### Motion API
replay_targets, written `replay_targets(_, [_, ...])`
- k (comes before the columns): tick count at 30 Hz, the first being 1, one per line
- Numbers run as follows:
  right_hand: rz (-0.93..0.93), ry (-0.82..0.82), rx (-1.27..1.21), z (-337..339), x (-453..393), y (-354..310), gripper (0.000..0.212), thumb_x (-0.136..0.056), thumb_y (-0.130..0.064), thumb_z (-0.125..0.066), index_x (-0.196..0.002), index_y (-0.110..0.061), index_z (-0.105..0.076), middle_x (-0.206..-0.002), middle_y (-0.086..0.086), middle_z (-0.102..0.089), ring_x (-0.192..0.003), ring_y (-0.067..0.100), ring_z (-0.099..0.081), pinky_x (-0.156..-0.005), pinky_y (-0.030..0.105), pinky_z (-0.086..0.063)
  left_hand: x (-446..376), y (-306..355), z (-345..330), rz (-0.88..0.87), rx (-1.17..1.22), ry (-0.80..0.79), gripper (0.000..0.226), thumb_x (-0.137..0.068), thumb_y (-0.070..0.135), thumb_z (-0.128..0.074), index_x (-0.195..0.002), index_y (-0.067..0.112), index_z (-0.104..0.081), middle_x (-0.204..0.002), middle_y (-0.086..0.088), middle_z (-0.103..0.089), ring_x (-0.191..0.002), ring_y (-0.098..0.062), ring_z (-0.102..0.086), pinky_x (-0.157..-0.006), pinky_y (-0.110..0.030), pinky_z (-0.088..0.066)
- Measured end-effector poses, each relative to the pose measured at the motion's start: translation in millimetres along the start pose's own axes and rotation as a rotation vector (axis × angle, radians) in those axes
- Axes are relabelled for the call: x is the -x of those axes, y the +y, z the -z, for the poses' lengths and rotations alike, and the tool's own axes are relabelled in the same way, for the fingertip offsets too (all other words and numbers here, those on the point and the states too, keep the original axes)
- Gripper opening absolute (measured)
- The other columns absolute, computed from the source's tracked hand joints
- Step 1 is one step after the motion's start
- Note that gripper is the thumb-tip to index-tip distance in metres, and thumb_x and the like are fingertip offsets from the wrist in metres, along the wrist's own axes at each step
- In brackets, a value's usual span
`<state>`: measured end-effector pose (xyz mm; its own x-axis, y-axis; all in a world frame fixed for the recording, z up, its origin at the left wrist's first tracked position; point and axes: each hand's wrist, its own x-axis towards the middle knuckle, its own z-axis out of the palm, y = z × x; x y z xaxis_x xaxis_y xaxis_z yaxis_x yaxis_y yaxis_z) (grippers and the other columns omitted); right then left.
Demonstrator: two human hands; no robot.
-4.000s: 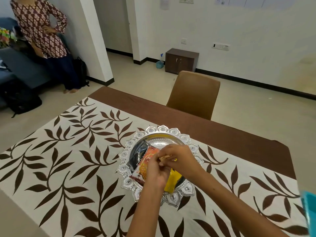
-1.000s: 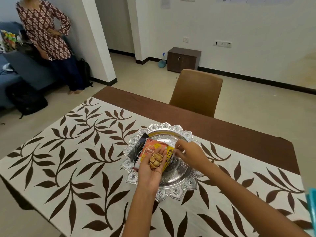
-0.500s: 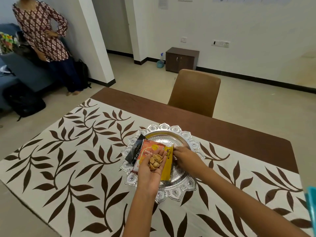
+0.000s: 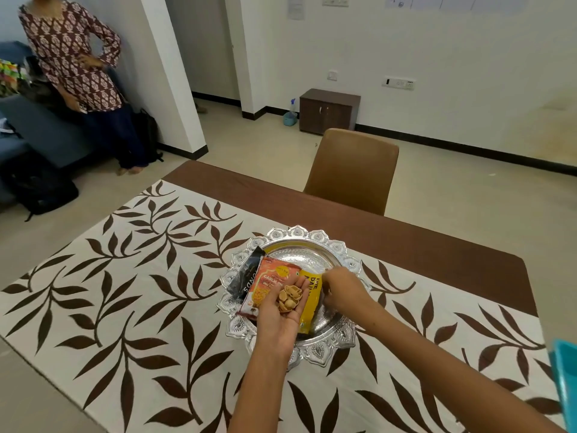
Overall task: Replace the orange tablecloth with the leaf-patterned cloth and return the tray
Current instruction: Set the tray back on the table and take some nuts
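The leaf-patterned cloth (image 4: 131, 307), white with brown leaves, lies spread over the brown table (image 4: 437, 254). On it stands the silver tray (image 4: 312, 237) with a scalloped rim. In the tray lie a black packet (image 4: 246, 275), an orange packet (image 4: 268, 285) and a yellow packet (image 4: 312, 298). My left hand (image 4: 281, 320) is palm up over the packets, cupping several nut shells (image 4: 288, 297). My right hand (image 4: 342, 292) reaches down into the tray beside the yellow packet, fingers curled; what its fingertips touch is hidden. No orange tablecloth is in view.
A brown chair (image 4: 352, 170) stands at the table's far side. A person (image 4: 78, 70) stands by a pillar at the far left, near a sofa and black bags. A small cabinet (image 4: 327, 110) sits by the wall. A teal object (image 4: 565, 389) shows at the right edge.
Four seconds ago both hands worked together over the packets. Since then my left palm has turned up holding shells, and my right hand has dipped lower into the tray's right half.
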<state>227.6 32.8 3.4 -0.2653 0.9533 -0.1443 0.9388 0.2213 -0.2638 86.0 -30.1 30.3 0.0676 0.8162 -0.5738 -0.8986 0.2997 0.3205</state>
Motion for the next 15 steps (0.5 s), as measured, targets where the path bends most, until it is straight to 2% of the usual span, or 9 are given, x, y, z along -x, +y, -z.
replay_targets(2, [-0.028, 0.037, -0.027, 0.8, 1.6, 1.2, 0.01, -0.076, -0.016, -0.064, -0.071, -0.008, -0.061, -0.081, 0.01, -0.064, -0.074, 0.025, -0.059, -0.061, 0.03, -0.046, -0.5, -0.2, 1.1, 0.0, -0.017, 0.004, 0.032, -0.099, 0.012, -0.039, -0.108, -0.013, -0.058, -0.092, -0.025, -0.07, -0.102, -0.034, -0.062, -0.076, -0.039, -0.055])
replay_targets(4, [-0.067, 0.07, -0.119, 8.3, 3.4, 3.8, 0.012, -0.071, -0.012, -0.07, -0.065, -0.013, -0.06, -0.072, 0.005, -0.063, -0.068, 0.018, -0.059, -0.06, 0.027, -0.049, -1.6, -0.3, 1.7, -0.003, -0.029, 0.011, 0.032, -0.1, 0.012, -0.04, -0.107, -0.012, -0.058, -0.093, -0.025, -0.069, -0.105, -0.035, -0.061, -0.076, -0.039, -0.055])
replay_targets(7, [-0.079, 0.1, -0.351, 34.3, 6.6, 4.0, 0.014, -0.066, -0.008, -0.077, -0.062, -0.015, -0.066, -0.063, -0.001, -0.063, -0.054, 0.005, -0.053, -0.053, 0.014, -0.043, -3.4, -1.7, 0.5, 0.0, -0.032, 0.031, 0.031, -0.1, 0.012, -0.039, -0.103, -0.012, -0.059, -0.092, -0.025, -0.069, -0.103, -0.034, -0.061, -0.075, -0.038, -0.056])
replay_targets(11, [0.037, 0.068, -0.6, 64.8, 17.4, -8.4, 0.011, -0.067, -0.005, -0.081, -0.074, -0.009, -0.073, -0.072, 0.004, -0.071, -0.063, 0.01, -0.065, -0.064, 0.02, -0.054, -3.8, -4.7, -3.7, 0.008, -0.065, 0.065, 0.03, -0.099, 0.012, -0.039, -0.101, -0.01, -0.059, -0.09, -0.023, -0.068, -0.092, -0.031, -0.064, -0.069, -0.034, -0.057])
replay_targets(13, [0.121, -0.003, -0.633, 69.2, 23.0, -20.3, 0.013, -0.069, -0.009, -0.081, -0.081, -0.008, -0.075, -0.077, 0.004, -0.072, -0.069, 0.01, -0.068, -0.067, 0.022, -0.056, -4.5, -7.5, -7.6, -0.002, -0.073, 0.09, 0.025, -0.098, 0.01, -0.042, -0.09, -0.007, -0.059, -0.081, -0.021, -0.068, -0.081, -0.028, -0.064, -0.064, -0.033, -0.057])
replay_targets(15, [0.149, -0.002, -0.628, 66.3, 25.3, -27.8, 0.014, -0.071, -0.014, -0.08, -0.085, -0.011, -0.076, -0.08, 0.004, -0.073, -0.073, 0.01, -0.069, -0.069, 0.021, -0.056, -5.8, -10.7, -10.8, 0.008, -0.062, 0.112, 0.021, -0.098, 0.009, -0.044, -0.09, -0.005, -0.057, -0.083, -0.02, -0.064, -0.078, -0.027, -0.062, -0.058, -0.033, -0.058])
